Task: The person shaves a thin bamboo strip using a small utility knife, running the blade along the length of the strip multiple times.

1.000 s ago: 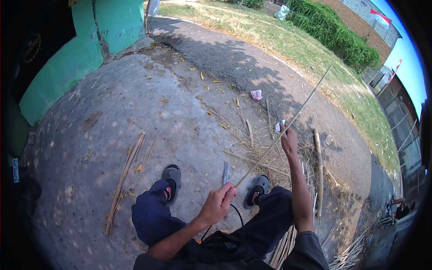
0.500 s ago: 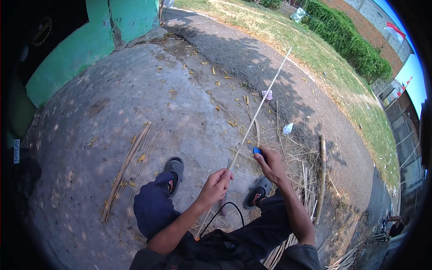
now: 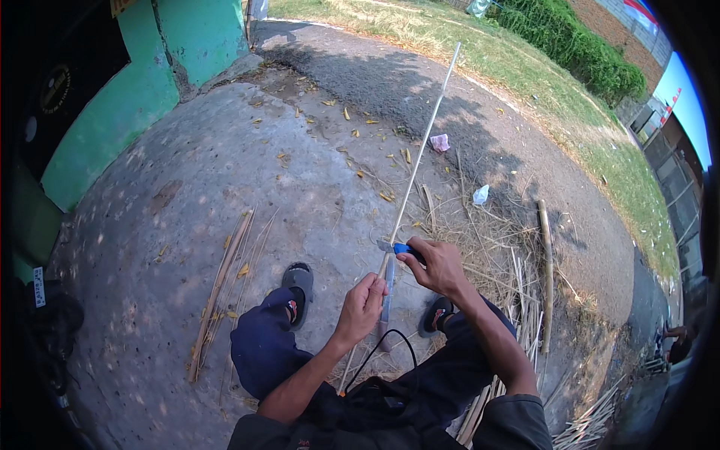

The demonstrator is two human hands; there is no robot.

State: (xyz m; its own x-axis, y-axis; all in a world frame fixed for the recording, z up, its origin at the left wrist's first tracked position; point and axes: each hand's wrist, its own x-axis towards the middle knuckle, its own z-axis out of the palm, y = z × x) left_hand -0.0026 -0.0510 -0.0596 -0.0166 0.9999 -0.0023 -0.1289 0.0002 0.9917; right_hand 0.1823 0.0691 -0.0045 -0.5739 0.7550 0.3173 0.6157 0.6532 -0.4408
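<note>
A long, pale bamboo strip [image 3: 418, 161] slants up and away across the middle of the view. My left hand [image 3: 361, 306] is closed round its lower part, with the strip's tail running down toward my lap. In my right hand [image 3: 436, 267] is a small blue-handled knife [image 3: 402, 248], gripped in the fingers. Its short blade lies against the strip just above my left hand; whether it bites in is too small to tell. Between my feet, partly behind the strip and left hand, a larger knife [image 3: 387, 300] has its grey blade pointing away and its brownish handle toward me.
Split bamboo strips [image 3: 221, 289] lie on the concrete at left. At right are shavings [image 3: 480, 232], more strips [image 3: 529, 300] and a bamboo pole [image 3: 546, 277]. Crumpled pink litter [image 3: 439, 142] and white litter [image 3: 481, 195] lie farther off. A green wall [image 3: 112, 142] stands at far left.
My right hand has moved left with the blue-handled knife, bringing its blade onto the strip. The strip stands steeper. The view has shifted slightly, and more of the larger knife shows.
</note>
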